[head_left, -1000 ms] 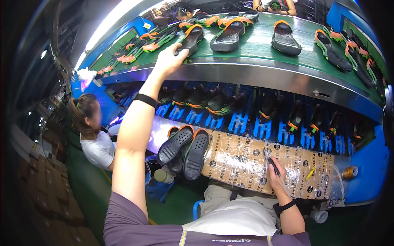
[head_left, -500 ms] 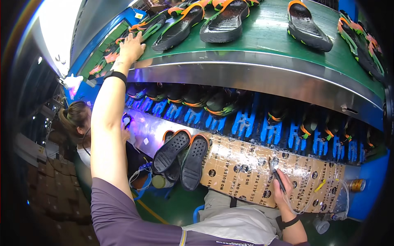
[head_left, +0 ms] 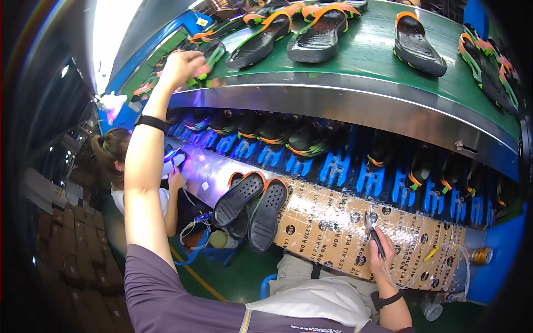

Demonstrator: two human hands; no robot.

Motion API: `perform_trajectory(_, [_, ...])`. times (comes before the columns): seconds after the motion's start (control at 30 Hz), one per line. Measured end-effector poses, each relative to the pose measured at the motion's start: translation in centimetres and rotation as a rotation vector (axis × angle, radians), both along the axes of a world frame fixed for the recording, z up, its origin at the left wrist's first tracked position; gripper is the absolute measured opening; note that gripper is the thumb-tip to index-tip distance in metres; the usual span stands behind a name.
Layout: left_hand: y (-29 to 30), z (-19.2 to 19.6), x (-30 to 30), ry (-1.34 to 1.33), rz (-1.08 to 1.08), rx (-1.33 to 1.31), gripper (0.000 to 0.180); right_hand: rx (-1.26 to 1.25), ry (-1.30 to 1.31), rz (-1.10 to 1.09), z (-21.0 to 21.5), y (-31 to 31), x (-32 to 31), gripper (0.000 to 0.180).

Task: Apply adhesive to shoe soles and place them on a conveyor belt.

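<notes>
Reaching up with the left hand (head_left: 180, 65), fingers closing on maybe a green sole (head_left: 204, 60); gripping small cutters (head_left: 375, 236) tight in the right hand (head_left: 382, 256).

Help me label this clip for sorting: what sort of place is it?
Most likely a footwear factory line. Black soles with orange trim ride a green conveyor belt, more shoes sit on blue racks beneath it, and the left hand reaches onto the belt while the right hand holds a small tool.

Black soles (head_left: 261, 208) lean against the taped cardboard (head_left: 355, 233).
</notes>
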State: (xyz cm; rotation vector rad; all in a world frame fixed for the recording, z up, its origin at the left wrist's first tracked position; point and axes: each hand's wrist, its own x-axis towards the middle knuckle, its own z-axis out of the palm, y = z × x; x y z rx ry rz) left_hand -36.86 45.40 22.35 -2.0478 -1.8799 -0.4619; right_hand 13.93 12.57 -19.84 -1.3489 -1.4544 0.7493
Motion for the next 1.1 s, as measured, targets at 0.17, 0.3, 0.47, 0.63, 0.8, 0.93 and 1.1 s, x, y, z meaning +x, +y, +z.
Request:
perform_trajectory(0.17, [-1.7,-0.8,-7.8,0.551,0.225,0.052,0.037,0.090,-0.010,0.031,0.3,0.3,-0.4,0.037])
perform_trajectory(0.3, [-5.7,-4.7,-0.3,-0.529,-0.012,0.135,0.045,0.056,0.021,0.019,0.3,-0.4,-0.4,0.036])
perform_trajectory(0.47, [-11.1,-11.8,1.7,-1.333,-0.430,0.446,0.034,0.063,0.050,0.059,-0.7,0.0,-0.3,0.031])
perform_trajectory(0.63, [-20.2,-21.1,8.9,-2.008,-0.327,-0.007,0.028,0.019,0.151,0.002,1.4,-0.5,-0.4,0.024])
perform_trajectory(0.8, [-28.1,-31.6,13.7,-2.268,-0.481,-0.503,0.052,-0.157,0.390,-0.017,2.8,0.0,0.5,0.019])
perform_trajectory(0.93, [-32.3,-34.6,18.6,-2.460,-0.730,-0.518,0.074,-0.215,0.536,0.131,6.5,0.0,-1.0,0.022])
perform_trajectory(1.1, [-34.1,-35.0,22.0,-2.567,-0.539,-0.515,0.079,-0.187,0.558,0.286,10.7,-0.3,-4.9,0.023])
